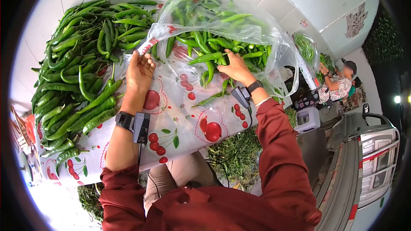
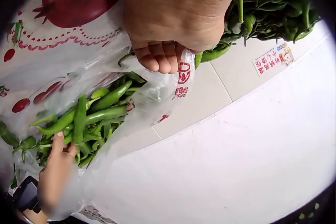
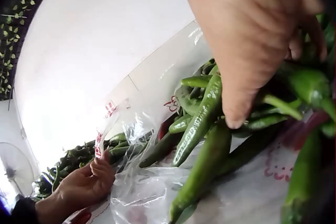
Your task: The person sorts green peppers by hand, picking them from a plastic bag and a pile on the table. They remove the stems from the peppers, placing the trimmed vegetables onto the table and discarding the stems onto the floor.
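Observation:
A clear plastic bag (image 1: 257, 34) with red print lies on its side, its mouth toward me. My left hand (image 1: 140, 72) holds the bag's rim with curled fingers; the red-printed edge (image 2: 184, 74) comes out beside them in the left wrist view. Long green peppers (image 1: 199, 42) fill the bag and spill from its mouth. My right hand (image 1: 236, 67) reaches into them and grips peppers between thumb and fingers. In the right wrist view the thumb lies against a glossy pepper (image 3: 202, 121), while the other fingers are mostly hidden behind the hand.
A large heap of green peppers (image 1: 72, 68) covers the left of the table, which has a fruit-printed cloth (image 1: 180, 132). Another bag of greens (image 1: 305, 49) stands at the right, near a seated person (image 1: 338, 83). Leafy trimmings (image 1: 239, 162) lie on the floor.

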The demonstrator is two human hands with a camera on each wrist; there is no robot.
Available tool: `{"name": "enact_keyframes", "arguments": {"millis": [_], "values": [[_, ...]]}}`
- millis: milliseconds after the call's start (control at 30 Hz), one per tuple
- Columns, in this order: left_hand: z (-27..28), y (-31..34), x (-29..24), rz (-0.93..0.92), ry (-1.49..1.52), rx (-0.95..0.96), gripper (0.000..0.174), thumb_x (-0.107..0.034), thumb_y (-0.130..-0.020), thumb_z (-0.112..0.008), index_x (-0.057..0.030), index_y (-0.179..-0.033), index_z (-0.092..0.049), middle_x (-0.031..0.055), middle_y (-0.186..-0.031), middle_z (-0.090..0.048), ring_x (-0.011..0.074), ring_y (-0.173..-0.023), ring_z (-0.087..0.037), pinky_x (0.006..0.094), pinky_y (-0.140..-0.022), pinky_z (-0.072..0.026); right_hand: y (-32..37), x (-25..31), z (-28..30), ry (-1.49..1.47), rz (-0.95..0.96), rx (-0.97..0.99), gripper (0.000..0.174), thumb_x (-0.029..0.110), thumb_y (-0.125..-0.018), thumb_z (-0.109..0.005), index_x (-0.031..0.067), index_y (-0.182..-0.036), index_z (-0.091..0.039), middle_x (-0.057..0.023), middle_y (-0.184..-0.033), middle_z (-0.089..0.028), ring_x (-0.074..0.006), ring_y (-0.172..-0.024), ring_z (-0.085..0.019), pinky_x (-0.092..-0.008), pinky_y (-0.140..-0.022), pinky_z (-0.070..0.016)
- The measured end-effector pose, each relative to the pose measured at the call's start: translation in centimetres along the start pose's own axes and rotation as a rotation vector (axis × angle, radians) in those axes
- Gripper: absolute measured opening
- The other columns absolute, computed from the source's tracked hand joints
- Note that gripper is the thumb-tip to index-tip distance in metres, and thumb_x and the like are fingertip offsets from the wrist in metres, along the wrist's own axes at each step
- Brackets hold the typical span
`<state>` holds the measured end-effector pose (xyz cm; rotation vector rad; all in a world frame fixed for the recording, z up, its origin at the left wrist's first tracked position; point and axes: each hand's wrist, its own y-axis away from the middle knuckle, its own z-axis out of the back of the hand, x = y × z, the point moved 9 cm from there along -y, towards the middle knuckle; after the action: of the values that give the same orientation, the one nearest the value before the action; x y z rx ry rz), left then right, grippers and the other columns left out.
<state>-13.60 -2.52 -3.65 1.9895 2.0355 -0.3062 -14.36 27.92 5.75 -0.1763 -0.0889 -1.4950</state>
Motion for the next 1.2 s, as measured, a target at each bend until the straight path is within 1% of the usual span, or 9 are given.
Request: {"name": "enact_keyframes", "arguments": {"millis": [100, 200, 533, 667, 733, 767, 933, 1067, 1200], "values": [[0.0, 0.0, 0.0, 0.001, -0.002, 0.004, 0.024, -0.027, -0.091, -0.048, -0.0053, -0.086, -0.055, 0.0056, -0.075, -0.059, 0.0166, -0.066, -0.053, 0.0295, -0.063, -0.0452, 0.0, -1.1, -0.6, -0.109, 0.066, -0.05, 0.069, 0.033, -0.067, -0.063, 0.0117, -0.129, -0.041, -0.0204, -0.11, -0.05, -0.0363, -0.104, -0.049, -0.0422, -0.09, -0.0396], [0.0, -0.1, 0.1, 0.003, 0.006, 0.005, 0.024, -0.028, -0.091, -0.048, -0.0053, -0.086, -0.055, 0.0055, -0.076, -0.059, 0.0165, -0.066, -0.054, 0.0295, -0.063, -0.0453, 0.9, -1.7, -0.7, -0.148, 0.118, -0.007, 0.065, 0.028, -0.067, -0.062, 0.0122, -0.127, -0.042, -0.0194, -0.107, -0.051, -0.035, -0.103, -0.049, -0.0413, -0.088, -0.0403], [0.4, -0.5, 0.2, 0.016, 0.009, 0.029, 0.023, -0.027, -0.09, -0.05, -0.0059, -0.083, -0.055, 0.0068, -0.075, -0.062, 0.017, -0.064, -0.056, 0.0293, -0.062, -0.0468, 6.4, 1.1, 0.9, -0.359, 0.314, -0.025, 0.051, 0.013, -0.076, -0.056, 0.0025, -0.124, -0.043, -0.021, -0.101, -0.051, -0.0325, -0.093, -0.052, -0.0354, -0.083, -0.0411], [0.1, 0.0, 0.0, 0.02, 0.004, 0.012, 0.023, -0.027, -0.09, -0.049, -0.0065, -0.082, -0.055, 0.0064, -0.075, -0.062, 0.017, -0.064, -0.055, 0.0291, -0.062, -0.0463, 6.8, 1.2, 0.7, -0.34, 0.301, 0.034, 0.055, 0.023, -0.081, -0.061, 0.0064, -0.128, -0.04, -0.0154, -0.113, -0.051, -0.0259, -0.104, -0.05, -0.0329, -0.087, -0.0401], [-0.1, 0.1, -0.1, 0.015, 0.005, 0.015, 0.023, -0.027, -0.09, -0.049, -0.0066, -0.082, -0.055, 0.0064, -0.075, -0.062, 0.017, -0.064, -0.055, 0.029, -0.062, -0.0462, 7.1, 1.7, 0.9, -0.717, 0.202, 0.249, 0.053, 0.024, -0.081, -0.062, 0.0072, -0.128, -0.042, -0.0115, -0.112, -0.051, -0.0206, -0.102, -0.051, -0.0322, -0.083, -0.0426], [-0.2, 0.2, -0.2, 0.011, -0.002, 0.012, 0.023, -0.027, -0.091, -0.049, -0.0066, -0.082, -0.054, 0.0064, -0.075, -0.061, 0.0169, -0.064, -0.055, 0.0289, -0.062, -0.046, 6.5, 0.6, 2.6, -0.545, 0.226, 0.081, 0.054, 0.027, -0.079, -0.066, 0.0049, -0.124, -0.044, -0.0129, -0.109, -0.056, -0.0195, -0.096, -0.055, -0.0326, -0.079, -0.0456], [-0.2, -0.1, 0.1, 0.021, -0.007, 0.037, 0.025, -0.028, -0.091, -0.048, -0.0058, -0.082, -0.055, 0.0055, -0.076, -0.06, 0.0158, -0.067, -0.055, 0.0277, -0.063, -0.0464, 1.2, -9.9, 4.2, -0.505, 0.019, -0.13, 0.033, 0.021, -0.079, -0.062, -0.0006, -0.104, -0.059, -0.0106, -0.093, -0.065, -0.0159, -0.08, -0.061, -0.0265, -0.072, -0.0468], [-0.5, 0.2, -0.3, 0.008, -0.038, 0.036, 0.025, -0.028, -0.092, -0.048, -0.0059, -0.082, -0.055, 0.0054, -0.076, -0.06, 0.0157, -0.067, -0.055, 0.0276, -0.063, -0.0459, -1.5, -15.6, 5.4, -0.218, -0.092, -0.387, 0.039, 0.023, -0.075, -0.065, -0.0057, -0.1, -0.059, -0.021, -0.093, -0.063, -0.0318, -0.088, -0.061, -0.0368, -0.078, -0.0467], [-0.6, 0.4, -0.3, 0.003, -0.059, 0.024, 0.024, -0.028, -0.091, -0.049, -0.0063, -0.082, -0.055, 0.0054, -0.076, -0.059, 0.0158, -0.067, -0.055, 0.0274, -0.063, -0.0455, -2.9, -17.1, 5.7, -0.009, -0.201, -0.28, 0.049, 0.033, -0.074, -0.065, -0.0077, -0.1, -0.058, -0.0254, -0.097, -0.061, -0.0388, -0.094, -0.058, -0.0413, -0.083, -0.0442]]}}
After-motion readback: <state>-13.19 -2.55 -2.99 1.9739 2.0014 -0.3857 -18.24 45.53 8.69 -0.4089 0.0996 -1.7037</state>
